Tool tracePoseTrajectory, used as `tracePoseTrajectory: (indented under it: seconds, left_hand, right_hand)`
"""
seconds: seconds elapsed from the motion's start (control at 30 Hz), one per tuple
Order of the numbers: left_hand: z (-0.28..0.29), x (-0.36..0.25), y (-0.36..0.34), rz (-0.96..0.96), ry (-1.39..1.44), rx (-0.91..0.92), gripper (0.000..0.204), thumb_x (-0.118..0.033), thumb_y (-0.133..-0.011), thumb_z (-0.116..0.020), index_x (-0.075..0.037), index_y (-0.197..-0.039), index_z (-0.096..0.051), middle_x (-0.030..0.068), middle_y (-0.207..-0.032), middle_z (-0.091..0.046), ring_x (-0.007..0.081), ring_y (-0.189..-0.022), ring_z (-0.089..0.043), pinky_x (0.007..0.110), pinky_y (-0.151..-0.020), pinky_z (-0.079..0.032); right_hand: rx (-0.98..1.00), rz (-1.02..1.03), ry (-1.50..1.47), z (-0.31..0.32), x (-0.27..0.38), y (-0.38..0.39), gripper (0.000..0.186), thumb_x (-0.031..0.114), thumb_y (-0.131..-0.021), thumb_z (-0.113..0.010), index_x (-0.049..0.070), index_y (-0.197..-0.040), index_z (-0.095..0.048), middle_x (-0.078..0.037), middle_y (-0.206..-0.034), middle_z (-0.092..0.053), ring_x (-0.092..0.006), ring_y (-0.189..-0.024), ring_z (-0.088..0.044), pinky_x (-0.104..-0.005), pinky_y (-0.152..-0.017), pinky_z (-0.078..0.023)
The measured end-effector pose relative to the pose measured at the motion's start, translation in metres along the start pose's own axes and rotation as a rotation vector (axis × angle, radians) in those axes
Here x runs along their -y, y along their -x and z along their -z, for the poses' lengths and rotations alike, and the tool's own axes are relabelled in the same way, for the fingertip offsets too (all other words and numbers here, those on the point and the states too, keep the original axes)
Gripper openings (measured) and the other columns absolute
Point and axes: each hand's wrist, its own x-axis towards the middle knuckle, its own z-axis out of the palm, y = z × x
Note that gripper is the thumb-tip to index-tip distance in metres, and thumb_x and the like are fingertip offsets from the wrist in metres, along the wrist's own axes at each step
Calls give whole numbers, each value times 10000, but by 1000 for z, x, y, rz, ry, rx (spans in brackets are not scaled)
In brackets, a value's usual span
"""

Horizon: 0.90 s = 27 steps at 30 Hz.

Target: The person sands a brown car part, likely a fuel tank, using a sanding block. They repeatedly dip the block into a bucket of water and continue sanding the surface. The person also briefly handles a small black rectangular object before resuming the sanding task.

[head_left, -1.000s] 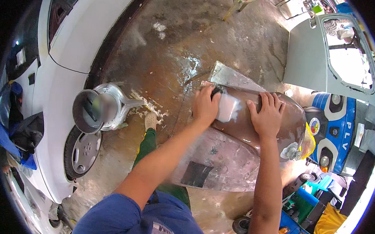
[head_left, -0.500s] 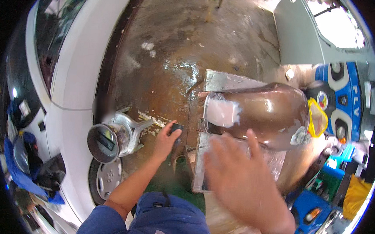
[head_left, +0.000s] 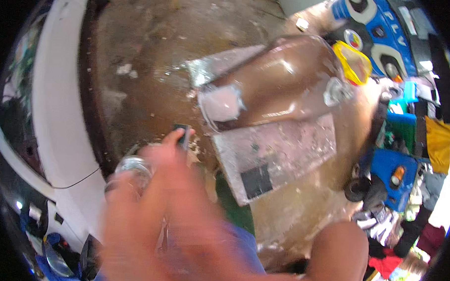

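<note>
- At far left I get a white car (head_left: 63, 100).
- Next, the right hand (head_left: 178, 203) blurs across my view; I cannot tell its grip.
- Just beyond, partly hidden, the left hand (head_left: 173, 138) grips a small dark block (head_left: 182, 131).
- Rightward, I see the brown curved panel (head_left: 276, 83) lying on a board (head_left: 299, 148).

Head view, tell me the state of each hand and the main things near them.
Left hand: closed on the dark block
Dark block: held
Right hand: blurred, grip unclear
Brown curved piece: glossy, pale-patched at one end
Board: stained, partly covered
Dark square: flat on board
</note>
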Motion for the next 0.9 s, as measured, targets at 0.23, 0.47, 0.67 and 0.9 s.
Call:
tracePoseTrajectory:
  seconds: [0.23,0.47,0.67,0.9]
  left_hand:
    - [1,41,-33,-30,112,25,371,-320,-966,-669,-67,-1232,-715,-18,-926,-671,112,-800,-597,282,-736,-489]
    - [-37,31,-22,-249,255,-94,304,-319,-970,-634,-90,-1153,-709,4,-1002,-692,146,-864,-638,307,-770,-518]
    - [-63,51,-56,-283,343,-20,288,-347,-990,-617,-116,-1139,-705,42,-1015,-723,214,-925,-691,410,-835,-572]
    - [-86,46,-56,-358,335,-103,326,-394,-990,-608,-92,-1074,-697,61,-937,-734,236,-834,-712,440,-749,-607]
  right_hand:
    - [-15,-67,8,-14,-40,85,309,202,-996,-572,57,-1226,-720,-153,-1212,-722,-348,-1149,-671,-502,-1046,-472]
    - [-421,-905,-351,-48,-205,203,274,117,-970,-592,27,-1190,-728,-167,-1114,-752,-313,-1099,-704,-418,-988,-521]
    - [-595,-1202,-561,-210,-425,293,563,466,-1062,-540,-33,-1284,-678,-159,-1253,-722,-245,-1202,-656,-340,-1052,-456]
    - [-618,-1196,-1145,-266,-448,269,564,509,-1066,-521,4,-1198,-733,-93,-1099,-723,-180,-991,-639,-341,-900,-479]
